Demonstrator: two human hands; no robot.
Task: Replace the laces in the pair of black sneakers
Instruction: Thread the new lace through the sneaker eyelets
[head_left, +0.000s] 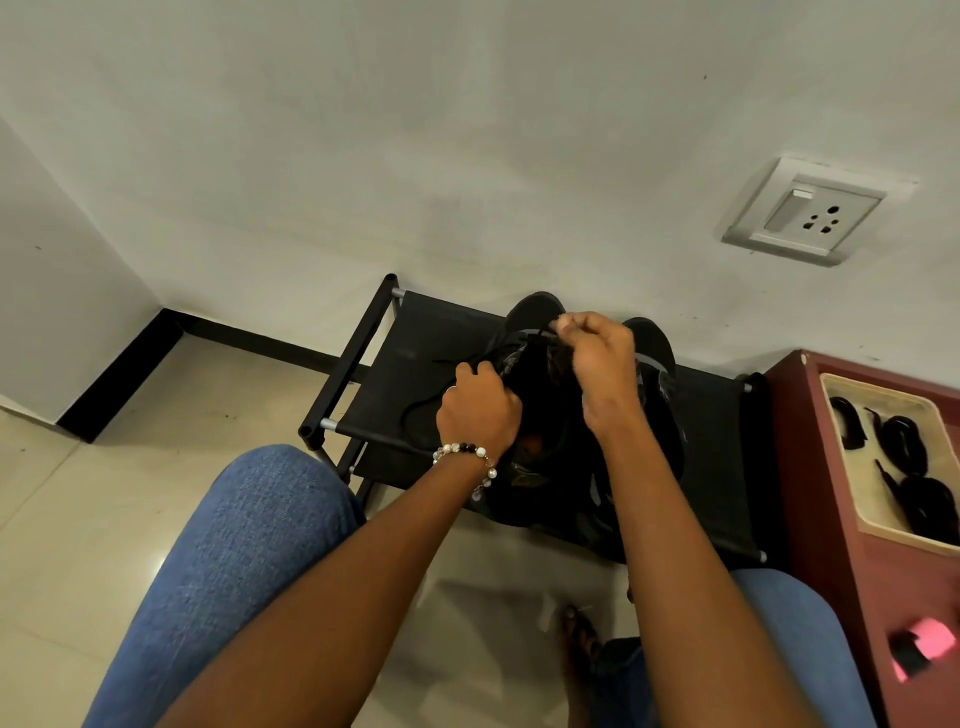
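Note:
Two black sneakers stand on a black fabric shoe rack (410, 332) against the wall. The left sneaker (535, 312) is under both hands; the right sneaker (657, 348) sits beside it, half hidden by my right forearm. My left hand (480, 405), with a bead bracelet on the wrist, grips the left sneaker's side with curled fingers. My right hand (597, 353) pinches a black lace (545, 332) near the toe end of the eyelets. A loose lace (415, 415) lies looped on the rack to the left.
A dark red cabinet (841, 519) stands at the right, bearing a cream tray (852, 467) with coiled black laces (906, 441) and a pink and black object (924, 644). A wall socket (810, 213) is above. My jeans-clad knees and tiled floor (104, 519) fill the foreground.

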